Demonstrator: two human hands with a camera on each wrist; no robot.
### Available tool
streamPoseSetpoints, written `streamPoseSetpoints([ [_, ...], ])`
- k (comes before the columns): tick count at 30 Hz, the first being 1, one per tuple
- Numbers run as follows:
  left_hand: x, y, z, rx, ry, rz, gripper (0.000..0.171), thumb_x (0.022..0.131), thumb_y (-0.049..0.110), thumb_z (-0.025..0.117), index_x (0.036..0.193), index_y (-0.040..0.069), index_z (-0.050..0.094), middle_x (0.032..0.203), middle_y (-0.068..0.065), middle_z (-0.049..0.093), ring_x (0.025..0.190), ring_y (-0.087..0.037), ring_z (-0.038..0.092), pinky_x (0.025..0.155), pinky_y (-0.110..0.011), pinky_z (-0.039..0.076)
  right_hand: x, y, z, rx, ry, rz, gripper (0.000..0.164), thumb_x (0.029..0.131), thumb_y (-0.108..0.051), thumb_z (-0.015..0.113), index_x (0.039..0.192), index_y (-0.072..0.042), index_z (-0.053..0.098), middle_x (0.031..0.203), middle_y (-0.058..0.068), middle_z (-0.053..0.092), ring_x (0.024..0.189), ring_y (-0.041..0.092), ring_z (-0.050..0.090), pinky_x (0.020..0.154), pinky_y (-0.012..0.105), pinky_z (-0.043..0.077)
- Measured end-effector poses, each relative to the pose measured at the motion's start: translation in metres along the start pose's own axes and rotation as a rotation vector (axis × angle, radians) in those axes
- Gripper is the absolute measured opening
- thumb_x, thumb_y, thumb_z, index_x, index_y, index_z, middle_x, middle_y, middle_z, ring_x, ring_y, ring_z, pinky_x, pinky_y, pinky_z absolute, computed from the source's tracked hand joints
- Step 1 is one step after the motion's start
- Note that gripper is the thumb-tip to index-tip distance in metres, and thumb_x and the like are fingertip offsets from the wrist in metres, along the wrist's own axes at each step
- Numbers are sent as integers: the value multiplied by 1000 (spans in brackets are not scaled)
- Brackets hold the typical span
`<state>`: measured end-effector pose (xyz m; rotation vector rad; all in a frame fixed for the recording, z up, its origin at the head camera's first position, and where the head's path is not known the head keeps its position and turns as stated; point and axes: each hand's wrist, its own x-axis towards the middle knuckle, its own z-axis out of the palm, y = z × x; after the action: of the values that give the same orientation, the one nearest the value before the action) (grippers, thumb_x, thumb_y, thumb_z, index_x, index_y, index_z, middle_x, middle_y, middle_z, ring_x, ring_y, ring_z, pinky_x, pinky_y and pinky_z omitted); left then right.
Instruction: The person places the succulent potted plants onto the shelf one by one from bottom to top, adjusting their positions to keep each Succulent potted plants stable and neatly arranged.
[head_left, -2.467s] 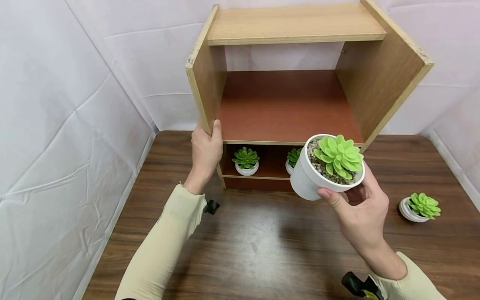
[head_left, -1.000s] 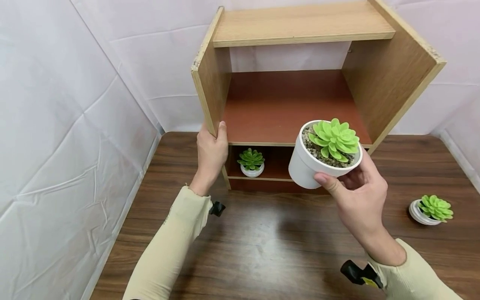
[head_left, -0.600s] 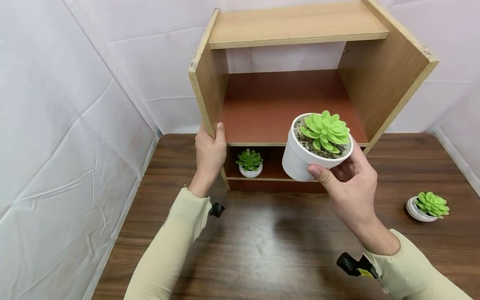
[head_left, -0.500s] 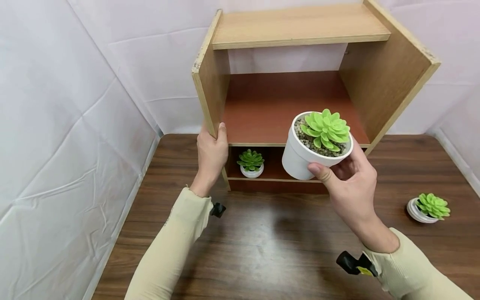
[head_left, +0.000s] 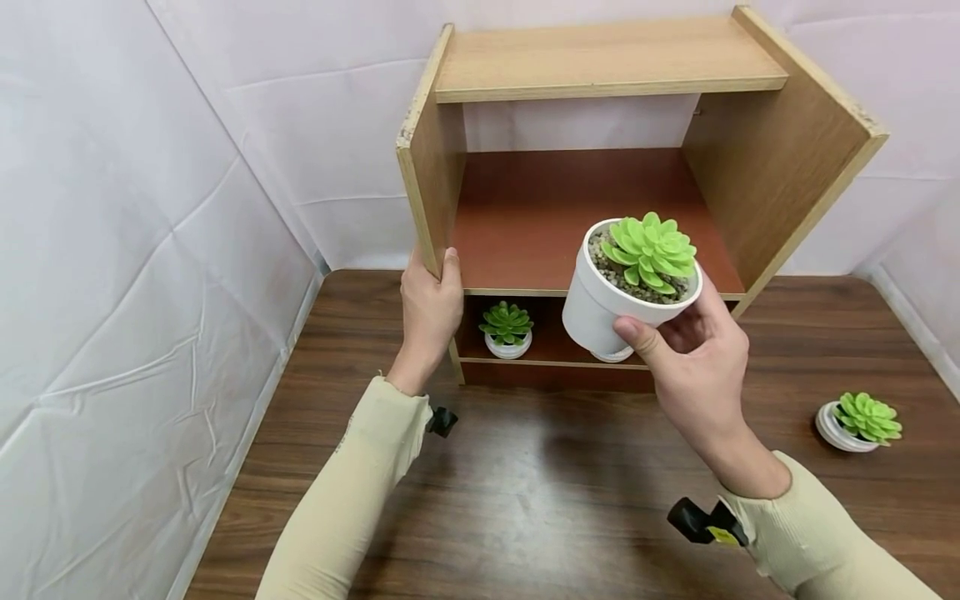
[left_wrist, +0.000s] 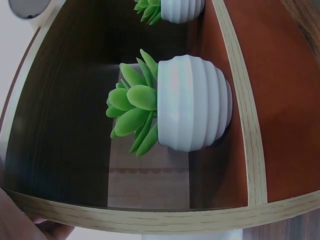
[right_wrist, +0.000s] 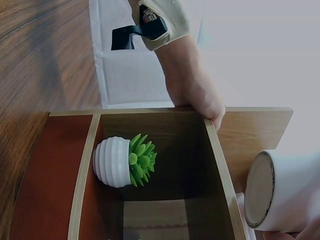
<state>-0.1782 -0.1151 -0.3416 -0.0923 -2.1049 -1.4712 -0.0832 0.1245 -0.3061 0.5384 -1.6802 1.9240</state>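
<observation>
My right hand [head_left: 701,367] pinches a smooth white plant pot [head_left: 600,300], thumb at the front and fingers behind. A bright green succulent grows from its gravel; the pot tilts slightly and hangs in front of the middle shelf board [head_left: 517,225]. In the right wrist view, the same pot's base [right_wrist: 260,190] faces left. My left hand [head_left: 429,312] grips the left side panel [head_left: 427,167] of the wooden shelf unit, thumb on the front edge. Below, a ribbed white pot with a darker succulent [head_left: 507,329] stands in the lower compartment near that hand.
A second ribbed pot [head_left: 613,356] in the lower compartment is mostly hidden behind the held one. Another potted succulent [head_left: 857,421] sits on the dark wood table [head_left: 480,500] at the right. White cloth walls [head_left: 150,250] rise at the sides and back.
My right hand has carried the pot left and up, in front of the middle board. The left hand keeps its hold on the side panel. The head view has shifted slightly.
</observation>
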Motion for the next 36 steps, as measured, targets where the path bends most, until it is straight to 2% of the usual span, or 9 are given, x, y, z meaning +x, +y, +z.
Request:
streamPoseSetpoints([
  [10, 0, 0, 1, -7, -8, -5, 15, 100, 15, 53, 99, 0, 55, 67, -7, 46, 59, -22, 44, 59, -37, 39, 6, 0, 4, -68, -4, 11, 66, 75, 8, 81, 135, -2, 57, 121, 24, 61, 103, 28, 63, 88, 29, 50],
  [19, 0, 2, 4, -8, -6, 20, 12, 99, 13, 53, 94, 2, 53, 64, -6, 43, 56, -21, 40, 56, -36, 35, 12, 0, 11, -44, -3, -7, 68, 74, 11, 80, 136, -1, 56, 123, 23, 60, 102, 30, 62, 86, 29, 51],
  [25, 0, 1, 3, -14, -3, 14, 14, 99, 14, 53, 99, 0, 56, 67, -8, 45, 58, -21, 41, 57, -37, 37, 17, 0, 16, -116, -25, 0, 68, 75, 8, 81, 137, -5, 56, 121, 20, 62, 101, 28, 63, 85, 28, 51],
  [32, 0, 0, 2, -2, 7, 16, 19, 99, 14, 53, 107, -2, 58, 75, -10, 53, 66, -22, 46, 65, -39, 42, 25, 2, 23, -148, -39, 5, 68, 76, 5, 81, 138, -7, 55, 123, 18, 61, 102, 28, 62, 87, 29, 51],
  [36, 0, -1, 1, -2, 15, 18, 18, 99, 14, 53, 107, -2, 58, 74, -10, 52, 65, -23, 46, 65, -40, 42, 29, 4, 28, -124, -49, 15, 69, 77, 7, 80, 139, -8, 54, 124, 16, 60, 103, 29, 62, 87, 31, 51],
])
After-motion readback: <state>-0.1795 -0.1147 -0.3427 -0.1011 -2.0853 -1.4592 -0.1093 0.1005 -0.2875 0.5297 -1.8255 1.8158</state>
